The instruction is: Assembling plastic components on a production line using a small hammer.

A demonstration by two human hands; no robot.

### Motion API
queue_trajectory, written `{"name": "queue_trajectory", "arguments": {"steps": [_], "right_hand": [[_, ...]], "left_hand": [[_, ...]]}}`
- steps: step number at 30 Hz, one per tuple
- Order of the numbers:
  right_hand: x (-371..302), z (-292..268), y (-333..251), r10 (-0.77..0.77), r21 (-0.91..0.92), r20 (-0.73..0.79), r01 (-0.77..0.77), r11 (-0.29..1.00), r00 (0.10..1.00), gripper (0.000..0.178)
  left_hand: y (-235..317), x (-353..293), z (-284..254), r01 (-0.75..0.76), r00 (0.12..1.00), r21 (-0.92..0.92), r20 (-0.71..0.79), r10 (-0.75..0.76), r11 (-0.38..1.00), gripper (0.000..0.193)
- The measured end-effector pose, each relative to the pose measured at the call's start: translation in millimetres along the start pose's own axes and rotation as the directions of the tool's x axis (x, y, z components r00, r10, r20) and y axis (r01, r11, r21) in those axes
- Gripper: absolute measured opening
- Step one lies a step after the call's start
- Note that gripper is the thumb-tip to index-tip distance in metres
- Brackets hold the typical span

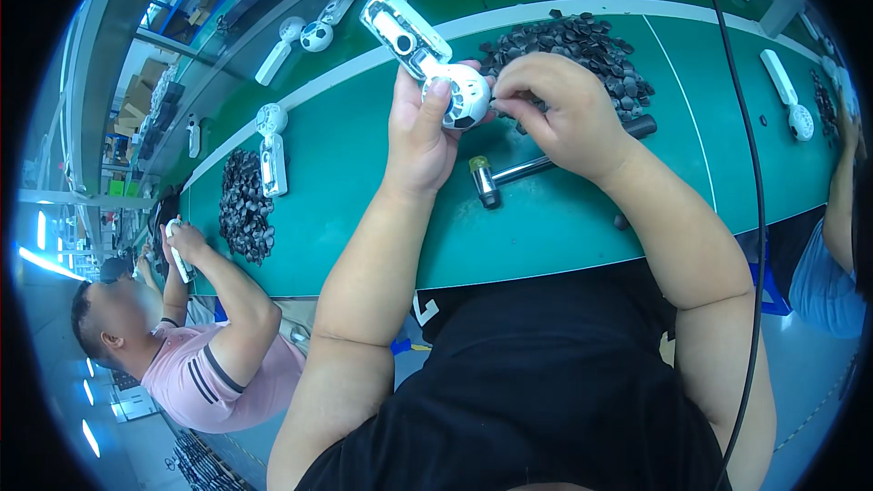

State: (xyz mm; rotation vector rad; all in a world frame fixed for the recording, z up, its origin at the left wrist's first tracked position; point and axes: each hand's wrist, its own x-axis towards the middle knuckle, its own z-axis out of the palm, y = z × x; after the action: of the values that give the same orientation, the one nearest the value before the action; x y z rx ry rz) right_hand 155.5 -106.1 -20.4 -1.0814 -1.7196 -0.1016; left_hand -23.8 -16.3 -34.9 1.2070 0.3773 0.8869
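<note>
At the far left a co-worker (195,359) in a pink shirt sits by a pile of dark parts (244,207) on the green counter (364,209). The left hand (420,132) grips a white handheld fan (427,59) above the counter. The right hand (556,114) pinches something small at the fan's round head. Below lies a small hammer (546,166); behind it is a bigger heap of dark parts (582,50). The counter's near edge has open room.

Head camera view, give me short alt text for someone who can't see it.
A person's left hand holds a white handheld fan with a football-patterned head above a green workbench, while the right hand pinches at the fan's head. A small hammer and a pile of dark small parts lie just beyond.
</note>
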Motion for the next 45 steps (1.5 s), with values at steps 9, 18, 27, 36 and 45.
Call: {"name": "queue_trajectory", "arguments": {"steps": [9, 18, 27, 36, 45], "right_hand": [[7, -2, -14, 0.61, 0.458, 0.304, -0.673, 0.581, 0.732, 0.013], [0, 7, -9, 0.534, 0.185, 0.263, -0.585, 0.789, 0.803, 0.021], [-12, -20, 3, 0.202, -0.225, 0.769, -0.04, 0.974, 0.606, 0.021], [17, -34, -27, 0.23, -0.001, 0.523, -0.269, 0.963, 0.821, 0.021], [10, -19, -35, 0.349, 0.025, 0.348, -0.381, 0.924, 0.87, 0.025]], "left_hand": [[-5, 1, 1, -0.11, 0.994, 0.076, 0.022, 0.109, 0.991, 0.068], [-5, -5, 13, -0.111, 0.994, 0.189, 0.022, 0.108, 0.976, 0.075], [-1, 11, -25, 0.01, 0.982, -0.293, -0.178, -0.064, 0.956, 0.048], [-4, 15, -32, 0.012, 0.959, -0.324, -0.265, -0.103, 0.946, 0.044], [-8, 9, -18, 0.108, 0.987, -0.222, -0.096, -0.132, 0.969, 0.049]]}}
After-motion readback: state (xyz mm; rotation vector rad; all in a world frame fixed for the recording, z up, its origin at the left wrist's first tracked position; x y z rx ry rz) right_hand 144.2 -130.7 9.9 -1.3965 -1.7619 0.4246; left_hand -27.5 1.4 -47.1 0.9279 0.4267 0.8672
